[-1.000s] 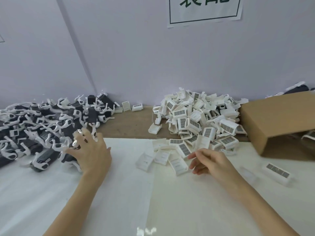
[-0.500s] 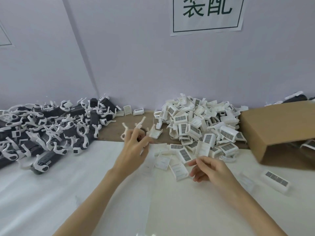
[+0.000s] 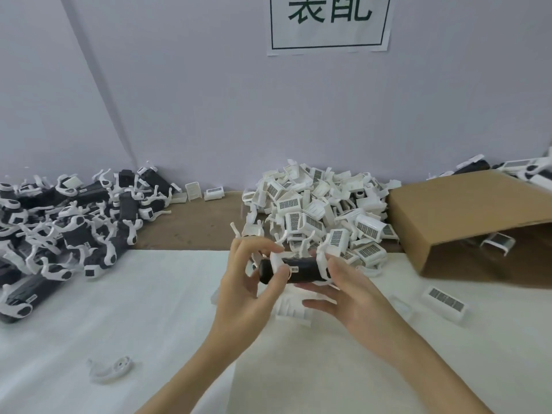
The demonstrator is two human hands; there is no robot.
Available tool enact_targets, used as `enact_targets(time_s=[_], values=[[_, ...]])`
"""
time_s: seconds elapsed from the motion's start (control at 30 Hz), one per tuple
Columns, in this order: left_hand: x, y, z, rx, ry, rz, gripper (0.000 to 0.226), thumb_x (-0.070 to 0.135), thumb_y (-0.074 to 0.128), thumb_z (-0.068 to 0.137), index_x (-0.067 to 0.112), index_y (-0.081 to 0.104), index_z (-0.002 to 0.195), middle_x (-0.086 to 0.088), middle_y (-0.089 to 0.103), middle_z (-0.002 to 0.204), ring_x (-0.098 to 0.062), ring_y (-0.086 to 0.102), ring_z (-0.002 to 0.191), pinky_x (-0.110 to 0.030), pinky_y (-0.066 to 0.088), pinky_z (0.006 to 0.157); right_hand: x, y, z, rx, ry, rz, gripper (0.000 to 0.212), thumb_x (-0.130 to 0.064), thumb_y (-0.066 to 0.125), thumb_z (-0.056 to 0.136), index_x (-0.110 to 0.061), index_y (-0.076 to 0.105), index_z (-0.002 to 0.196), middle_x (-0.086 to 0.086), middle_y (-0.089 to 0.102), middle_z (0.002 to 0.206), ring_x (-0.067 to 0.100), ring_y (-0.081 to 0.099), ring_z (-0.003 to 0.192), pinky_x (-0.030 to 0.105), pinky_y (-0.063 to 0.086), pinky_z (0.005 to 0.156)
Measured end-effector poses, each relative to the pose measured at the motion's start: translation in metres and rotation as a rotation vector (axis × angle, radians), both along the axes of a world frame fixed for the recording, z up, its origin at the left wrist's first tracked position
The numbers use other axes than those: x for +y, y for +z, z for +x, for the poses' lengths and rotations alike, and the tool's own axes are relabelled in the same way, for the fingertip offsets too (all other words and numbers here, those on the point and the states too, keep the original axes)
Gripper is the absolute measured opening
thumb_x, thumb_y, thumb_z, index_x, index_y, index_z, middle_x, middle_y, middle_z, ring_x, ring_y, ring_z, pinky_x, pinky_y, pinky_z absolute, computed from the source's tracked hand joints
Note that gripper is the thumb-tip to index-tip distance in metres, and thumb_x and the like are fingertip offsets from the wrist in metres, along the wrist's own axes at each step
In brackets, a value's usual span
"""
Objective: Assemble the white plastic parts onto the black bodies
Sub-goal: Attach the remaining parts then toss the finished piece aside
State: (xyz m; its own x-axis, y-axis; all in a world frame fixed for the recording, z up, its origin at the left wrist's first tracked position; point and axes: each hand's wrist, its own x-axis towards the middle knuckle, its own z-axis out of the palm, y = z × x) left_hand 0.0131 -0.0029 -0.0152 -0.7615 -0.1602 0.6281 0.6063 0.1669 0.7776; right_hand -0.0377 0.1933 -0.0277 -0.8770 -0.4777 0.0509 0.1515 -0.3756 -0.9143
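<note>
- Evidently both hands share one black body [image 3: 301,269], held level above the desk [image 3: 149,309] so a white part can seat.
- Left hand [image 3: 248,282] fingers pinch its left end; right hand [image 3: 343,291] fingers cradle the other.

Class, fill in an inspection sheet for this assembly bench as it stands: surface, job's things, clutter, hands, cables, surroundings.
Surface: white sheet over a brown table.
Job's things: black body held above the sheet; pile of black bodies at left; pile of white parts at centre.
Clutter: loose white clip near the front; cardboard box on its side at right.
Hands: left hand and right hand both grip the black body.
Cables: nothing seen.
Surroundings: pale wall with a paper sign.
</note>
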Motion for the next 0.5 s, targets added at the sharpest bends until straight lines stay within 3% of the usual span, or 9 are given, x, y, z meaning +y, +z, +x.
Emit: enact_targets(time_s=[0.1,0.2,0.27,0.33,0.5], values=[[0.002,0.000,0.003,-0.103,-0.055,0.029,0.033,0.014,0.067,0.096,0.024,0.059,0.127,-0.011,0.053,0.130,-0.034,0.054,0.119,-0.053,0.056,0.096,-0.002,-0.004,0.000,0.020,-0.079,0.031,0.050,-0.038,0.069,0.098,-0.004,0.065,0.134,0.018,0.071,0.129,0.032,0.068,0.122,0.030,0.059,0.087],[0.000,0.002,0.005,-0.231,-0.106,0.120,0.063,0.022,0.076,0.097,0.037,0.041,0.148,0.012,0.050,0.147,-0.014,0.061,0.129,-0.037,0.058,0.100,-0.004,-0.005,-0.002,-0.016,-0.126,-0.023,0.056,-0.032,0.071,0.092,0.002,0.061,0.135,0.018,0.071,0.130,0.026,0.069,0.120,0.027,0.059,0.087],[-0.001,0.002,0.004,-0.346,-0.104,0.165,0.073,0.032,0.078,0.092,0.042,0.037,0.152,0.008,0.055,0.146,-0.012,0.065,0.127,-0.027,0.056,0.099,-0.004,-0.003,-0.003,-0.008,-0.171,-0.027,0.061,-0.035,0.075,0.085,0.002,0.063,0.132,0.015,0.075,0.122,0.022,0.072,0.115,0.026,0.059,0.087],[-0.003,-0.001,0.002,-0.429,-0.136,0.168,0.073,0.038,0.081,0.091,0.038,0.041,0.152,-0.001,0.066,0.138,-0.015,0.070,0.121,-0.022,0.055,0.096,-0.003,-0.002,-0.003,0.003,-0.234,-0.015,0.064,-0.038,0.079,0.079,0.000,0.065,0.130,0.015,0.077,0.117,0.022,0.074,0.109,0.026,0.060,0.085],[-0.001,-0.010,-0.003,-0.489,-0.174,0.178,0.065,0.039,0.083,0.084,0.035,0.056,0.143,0.002,0.078,0.122,-0.016,0.074,0.115,-0.017,0.055,0.092,-0.001,0.000,0.001,0.057,-0.321,0.083,0.062,-0.047,0.080,0.076,-0.011,0.070,0.124,0.011,0.078,0.114,0.023,0.075,0.106,0.030,0.061,0.082]])
